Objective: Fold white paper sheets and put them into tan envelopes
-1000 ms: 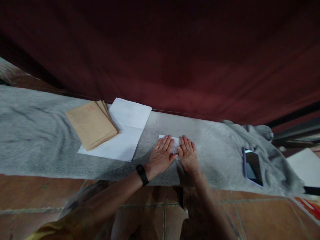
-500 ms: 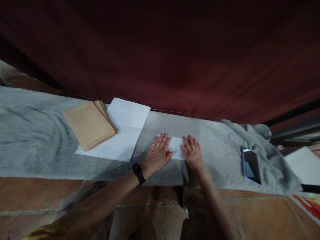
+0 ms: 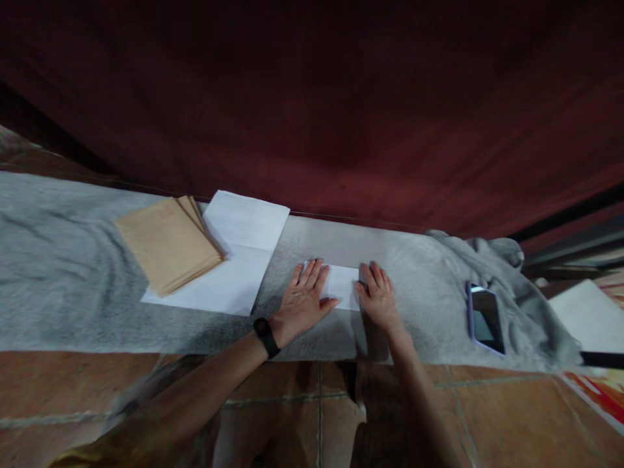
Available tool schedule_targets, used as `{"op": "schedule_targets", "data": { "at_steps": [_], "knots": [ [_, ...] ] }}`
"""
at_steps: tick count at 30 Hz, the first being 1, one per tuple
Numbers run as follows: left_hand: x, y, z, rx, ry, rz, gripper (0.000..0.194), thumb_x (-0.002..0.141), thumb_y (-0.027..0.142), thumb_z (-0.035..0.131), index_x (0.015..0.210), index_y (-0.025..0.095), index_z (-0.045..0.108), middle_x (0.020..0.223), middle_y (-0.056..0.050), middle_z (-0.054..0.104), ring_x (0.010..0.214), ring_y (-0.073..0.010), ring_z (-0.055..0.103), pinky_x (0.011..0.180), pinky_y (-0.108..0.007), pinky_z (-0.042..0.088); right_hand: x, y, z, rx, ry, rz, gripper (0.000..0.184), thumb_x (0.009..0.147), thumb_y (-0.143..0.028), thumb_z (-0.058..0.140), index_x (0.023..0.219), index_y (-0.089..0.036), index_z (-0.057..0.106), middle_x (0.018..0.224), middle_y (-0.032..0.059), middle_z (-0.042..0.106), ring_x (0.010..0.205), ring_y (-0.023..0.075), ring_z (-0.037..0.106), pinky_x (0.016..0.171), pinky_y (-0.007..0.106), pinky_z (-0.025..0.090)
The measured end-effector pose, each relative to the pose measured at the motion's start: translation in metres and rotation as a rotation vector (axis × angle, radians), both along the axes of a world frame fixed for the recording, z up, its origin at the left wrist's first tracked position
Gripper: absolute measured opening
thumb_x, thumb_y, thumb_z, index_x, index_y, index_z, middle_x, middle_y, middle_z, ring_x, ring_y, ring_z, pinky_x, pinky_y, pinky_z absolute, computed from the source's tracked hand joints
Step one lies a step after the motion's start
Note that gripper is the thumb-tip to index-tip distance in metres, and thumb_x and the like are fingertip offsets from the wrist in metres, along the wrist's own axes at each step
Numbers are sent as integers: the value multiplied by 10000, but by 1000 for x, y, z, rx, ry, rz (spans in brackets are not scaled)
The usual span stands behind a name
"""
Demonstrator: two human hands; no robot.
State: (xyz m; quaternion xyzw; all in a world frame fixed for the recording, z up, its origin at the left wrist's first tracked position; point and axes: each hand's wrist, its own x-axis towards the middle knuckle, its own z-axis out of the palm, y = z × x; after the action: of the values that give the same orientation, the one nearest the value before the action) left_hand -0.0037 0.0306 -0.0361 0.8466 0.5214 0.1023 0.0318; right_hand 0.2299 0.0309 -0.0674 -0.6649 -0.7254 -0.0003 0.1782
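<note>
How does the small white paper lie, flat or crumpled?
Flat: the small white paper, partly under the left hand, looks smooth and straight-edged.

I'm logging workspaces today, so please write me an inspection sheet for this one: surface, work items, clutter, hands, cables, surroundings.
Surface: grey cloth, bunched at the right end.
Work items: small white paper lying flat; brown envelopes stacked partly over larger white paper, to the left.
Clutter: phone, screen up, toward the right.
Hands: left hand flat on the small white paper's left end; right hand at its right edge.
Cables: nothing seen.
Surroundings: dark red fabric behind, tiled floor in front.
</note>
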Motion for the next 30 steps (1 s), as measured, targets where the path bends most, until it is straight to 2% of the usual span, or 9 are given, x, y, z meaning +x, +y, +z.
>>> {"op": "schedule_targets", "data": {
  "at_steps": [7, 10, 14, 16, 20, 26, 30],
  "knots": [
    [0, 0, 1, 0, -23, -3, 800, 979, 660, 384, 1537, 88, 381, 1641, -198, 317, 1543, -321, 251, 1261, -530, 163, -4, 3, 1, -9, 18, -71, 548, 1022, -429, 395, 1500, -175, 476, 1593, 160, 426, 1464, 315, 373, 1166, 530, 349],
    [1, -1, 1, 21, -46, -35, 740, 989, 602, 429, 1509, 76, 413, 1626, -213, 343, 1533, -333, 272, 1258, -530, 179, -6, 4, 2, -8, 33, -94, 553, 1020, -427, 395, 1504, -170, 471, 1595, 165, 422, 1465, 316, 373, 1174, 532, 336],
    [9, -6, 4, 28, -81, -202, 518, 1047, 393, 396, 1480, 115, 452, 1628, -154, 369, 1530, -263, 295, 1268, -459, 192, -8, 6, 3, -21, 43, -124, 566, 1018, -437, 390, 1514, -173, 457, 1605, 168, 403, 1468, 324, 370, 1176, 540, 324],
    [14, -10, 5, 13, -91, -300, 470, 1054, 352, 386, 1466, 140, 470, 1618, -126, 399, 1518, -235, 326, 1269, -434, 193, -9, 7, 4, -39, 38, -135, 578, 1017, -445, 389, 1517, -162, 452, 1613, 173, 388, 1471, 331, 363, 1176, 536, 320],
    [21, -19, 6, -24, -104, -431, 488, 1043, 411, 436, 1467, 171, 474, 1604, -104, 428, 1502, -220, 357, 1260, -413, 201, -9, 7, 6, -63, 28, -150, 591, 1016, -457, 390, 1525, -163, 440, 1617, 175, 379, 1477, 333, 353, 1175, 538, 319],
    [19, -24, 10, -84, -132, -526, 563, 1027, 516, 447, 1504, 216, 446, 1606, -59, 432, 1509, -231, 338, 1263, -439, 168, -8, 8, 9, -88, 8, -144, 591, 1019, -453, 382, 1532, -164, 430, 1623, 173, 369, 1476, 326, 353, 1178, 518, 320],
    [19, -27, 15, -128, -138, -571, 585, 1024, 524, 448, 1505, 191, 447, 1603, -74, 434, 1504, -231, 346, 1258, -417, 172, -9, 9, 12, -121, -5, -165, 601, 1022, -467, 357, 1541, -169, 416, 1627, 165, 365, 1471, 320, 361, 1182, 501, 317]
  ]
}}
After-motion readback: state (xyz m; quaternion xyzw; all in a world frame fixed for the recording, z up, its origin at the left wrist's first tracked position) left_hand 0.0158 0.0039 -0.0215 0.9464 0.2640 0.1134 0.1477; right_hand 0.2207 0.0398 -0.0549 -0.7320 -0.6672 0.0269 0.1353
